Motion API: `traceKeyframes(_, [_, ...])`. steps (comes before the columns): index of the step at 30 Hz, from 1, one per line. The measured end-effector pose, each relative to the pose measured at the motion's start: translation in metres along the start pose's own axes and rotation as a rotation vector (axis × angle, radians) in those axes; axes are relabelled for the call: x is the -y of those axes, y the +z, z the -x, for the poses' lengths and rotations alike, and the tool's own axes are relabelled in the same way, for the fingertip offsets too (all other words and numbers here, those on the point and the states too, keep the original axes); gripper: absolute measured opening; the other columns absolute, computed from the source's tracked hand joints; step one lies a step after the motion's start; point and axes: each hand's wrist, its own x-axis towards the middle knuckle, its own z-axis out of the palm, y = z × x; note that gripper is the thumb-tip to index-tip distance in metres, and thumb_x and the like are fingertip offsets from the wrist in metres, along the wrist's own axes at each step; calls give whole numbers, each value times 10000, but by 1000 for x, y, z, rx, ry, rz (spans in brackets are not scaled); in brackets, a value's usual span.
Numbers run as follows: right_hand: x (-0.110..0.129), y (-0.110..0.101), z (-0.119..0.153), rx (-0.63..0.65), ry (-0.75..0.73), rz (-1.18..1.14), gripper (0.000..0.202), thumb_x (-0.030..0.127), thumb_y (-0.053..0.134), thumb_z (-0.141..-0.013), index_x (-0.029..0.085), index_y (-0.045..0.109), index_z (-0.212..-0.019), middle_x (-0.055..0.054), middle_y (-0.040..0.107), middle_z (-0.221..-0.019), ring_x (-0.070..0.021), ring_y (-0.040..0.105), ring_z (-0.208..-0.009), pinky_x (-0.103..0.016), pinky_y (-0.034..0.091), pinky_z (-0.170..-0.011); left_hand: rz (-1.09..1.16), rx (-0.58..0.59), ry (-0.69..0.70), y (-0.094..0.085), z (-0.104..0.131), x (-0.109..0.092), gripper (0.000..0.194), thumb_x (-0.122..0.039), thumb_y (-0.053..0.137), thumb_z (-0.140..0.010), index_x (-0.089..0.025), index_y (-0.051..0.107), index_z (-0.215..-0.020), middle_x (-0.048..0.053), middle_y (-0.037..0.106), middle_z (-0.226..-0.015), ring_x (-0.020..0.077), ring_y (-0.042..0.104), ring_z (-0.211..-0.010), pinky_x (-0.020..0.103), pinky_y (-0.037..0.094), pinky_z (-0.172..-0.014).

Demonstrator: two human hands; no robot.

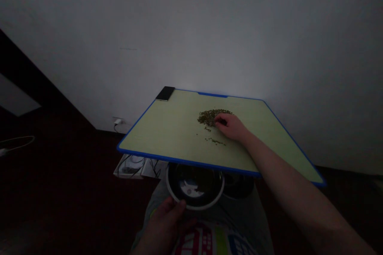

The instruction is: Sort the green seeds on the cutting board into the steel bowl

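Note:
A pile of small brown-green seeds or beans (207, 118) lies spread on the pale yellow-green board (173, 127). My right hand (229, 125) rests at the pile's right side, fingers curled together with the tips down among the seeds. What lies between those fingertips is too small to name. Below the board's front edge, a round bowl with a dark inside and a pale rim (200, 208) sits over my lap. My left hand (168, 219) grips the bowl's near-left rim, thumb on top. Some small bits and a bright reflection show inside it.
A blue edge (191, 162) frames the board, which meets the wall. A dark phone (165, 93) lies at its far-left corner. Under the board are a white box with cables (130, 166) and a second dark round container (238, 186). A plug (119, 121) sits in the wall.

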Motion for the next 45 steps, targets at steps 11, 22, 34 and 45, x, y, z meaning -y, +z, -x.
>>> traceKeyframes(11, [7,-1,1,27,-28,-2,151,211,545,-818,172,672,-892,-35,667,-796,-153,570,-704,-277,420,-668,3,7,11,-1,-3,2,272,-303,773,-725,-166,670,-937,122,777,-1039,281,725,-959,410,551,-844])
traceKeyframes(22, [19,8,-5,1,8,32,163,192,574,-815,168,698,-919,-46,700,-814,-163,603,-721,-287,443,-693,19,-2,13,3,2,2,314,-313,805,-685,-165,675,-929,115,780,-992,269,727,-913,394,557,-815])
traceKeyframes(34, [22,20,-23,48,-166,33,267,202,555,-883,206,730,-1085,-73,734,-1008,-197,639,-929,-335,470,-854,-19,-44,4,8,4,-4,431,-389,876,-551,-180,696,-883,103,785,-1001,297,715,-953,404,564,-814])
traceKeyframes(45, [29,18,-17,164,-279,-101,295,142,507,-892,203,726,-1079,-77,718,-1004,-182,626,-971,-346,469,-887,-29,-34,8,7,3,-4,308,-328,811,-661,-186,682,-902,113,777,-1058,311,706,-1006,409,549,-831])
